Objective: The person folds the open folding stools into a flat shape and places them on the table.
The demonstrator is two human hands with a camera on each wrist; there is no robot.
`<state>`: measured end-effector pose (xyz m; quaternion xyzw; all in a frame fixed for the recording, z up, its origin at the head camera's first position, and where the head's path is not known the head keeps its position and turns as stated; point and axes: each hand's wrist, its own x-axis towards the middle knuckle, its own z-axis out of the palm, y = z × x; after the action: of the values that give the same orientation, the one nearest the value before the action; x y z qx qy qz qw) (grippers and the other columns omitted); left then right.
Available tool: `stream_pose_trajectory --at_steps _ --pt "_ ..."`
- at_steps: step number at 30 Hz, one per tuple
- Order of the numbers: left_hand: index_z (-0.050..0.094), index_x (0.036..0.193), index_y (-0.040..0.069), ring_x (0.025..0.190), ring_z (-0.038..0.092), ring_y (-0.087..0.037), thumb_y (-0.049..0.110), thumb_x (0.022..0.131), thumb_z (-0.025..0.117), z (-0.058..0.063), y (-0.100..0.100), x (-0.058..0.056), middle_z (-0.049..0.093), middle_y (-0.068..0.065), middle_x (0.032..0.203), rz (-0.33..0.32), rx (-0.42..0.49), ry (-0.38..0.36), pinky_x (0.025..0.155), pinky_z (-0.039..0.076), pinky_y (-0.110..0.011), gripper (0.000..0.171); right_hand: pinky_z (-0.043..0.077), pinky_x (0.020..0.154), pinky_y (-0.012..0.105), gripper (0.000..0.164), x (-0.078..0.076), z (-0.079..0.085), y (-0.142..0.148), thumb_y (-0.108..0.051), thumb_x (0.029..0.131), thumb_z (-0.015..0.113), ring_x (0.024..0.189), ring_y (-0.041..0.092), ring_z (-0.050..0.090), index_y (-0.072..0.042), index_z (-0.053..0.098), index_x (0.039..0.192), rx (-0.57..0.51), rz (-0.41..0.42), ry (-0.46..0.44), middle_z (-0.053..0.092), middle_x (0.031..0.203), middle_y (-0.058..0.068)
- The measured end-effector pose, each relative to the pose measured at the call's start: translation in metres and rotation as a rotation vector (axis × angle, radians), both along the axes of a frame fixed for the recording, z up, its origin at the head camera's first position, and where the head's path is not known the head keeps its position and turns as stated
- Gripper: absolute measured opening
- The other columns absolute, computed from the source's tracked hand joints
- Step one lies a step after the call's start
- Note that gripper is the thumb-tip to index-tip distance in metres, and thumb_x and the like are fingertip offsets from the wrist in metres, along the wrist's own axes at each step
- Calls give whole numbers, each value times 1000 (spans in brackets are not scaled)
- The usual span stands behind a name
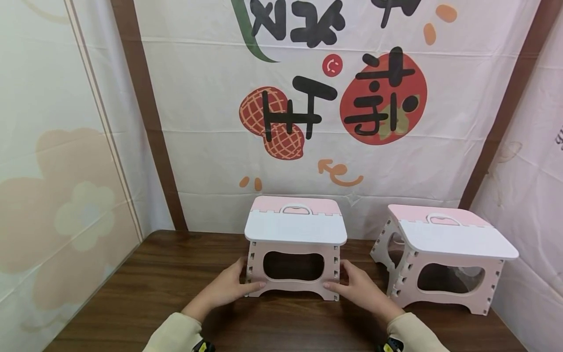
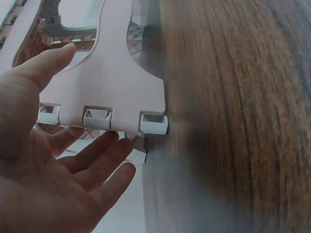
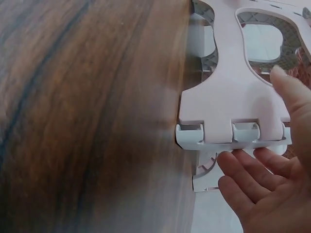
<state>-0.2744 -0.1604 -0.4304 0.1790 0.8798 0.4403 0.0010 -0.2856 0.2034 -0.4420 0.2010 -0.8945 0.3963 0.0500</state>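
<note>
A pink-and-white stool point(image 1: 295, 227) stood upright on the dark wooden table point(image 1: 167, 278), just below the centre of the head view. Its legs were unfolded, which seemed to be what let it carry its top level. The left hand point(image 1: 226, 285) and right hand point(image 1: 362, 288) flanked it low down, one at each side, a placing that probably helped to steady it evenly. On both, the thumb lay over the front leg panel while the fingers, loosely spread, reached along the side edge near the hinge tabs; neither was clenched. How firmly either pressed could not be told. The second stool point(image 1: 457, 237) stood at the lower right of the head view, unfolded too but turned at an angle, apart from the first, perhaps leaving the right hand room. White printed cloth point(image 1: 211, 73) hung behind them.
</note>
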Motion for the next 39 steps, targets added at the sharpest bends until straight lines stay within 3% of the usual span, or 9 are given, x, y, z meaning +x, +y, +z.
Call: stream_pose_trajectory --at_steps 15,29,39 --pt "49 139 -2 111 63 -29 40 92 73 -5 8 3 65 -14 124 70 -19 74 90 52 -49 67 53 71 29 55 0 -8 -3 -42 83 82 88 13 64 -4 61 118 -8 -78 17 68 97 0" --pt "49 139 -1 114 62 -31 41 94 71 -3 8 4 63 -17 127 113 -53 93 94 50 -53 65 52 66 28 49 -2 -4 -5 -43 84 80 82 14 64 -5 64 112 23 -61 77 68 90 -3" --pt "52 135 1 104 66 -26 42 93 71 -4 7 1 67 -14 120 113 -69 94 87 54 -48 62 50 62 26 44 -2 -1 -4 -45 86 78 74 9 60 -8 63 104 55 -56 57 65 84 -5"
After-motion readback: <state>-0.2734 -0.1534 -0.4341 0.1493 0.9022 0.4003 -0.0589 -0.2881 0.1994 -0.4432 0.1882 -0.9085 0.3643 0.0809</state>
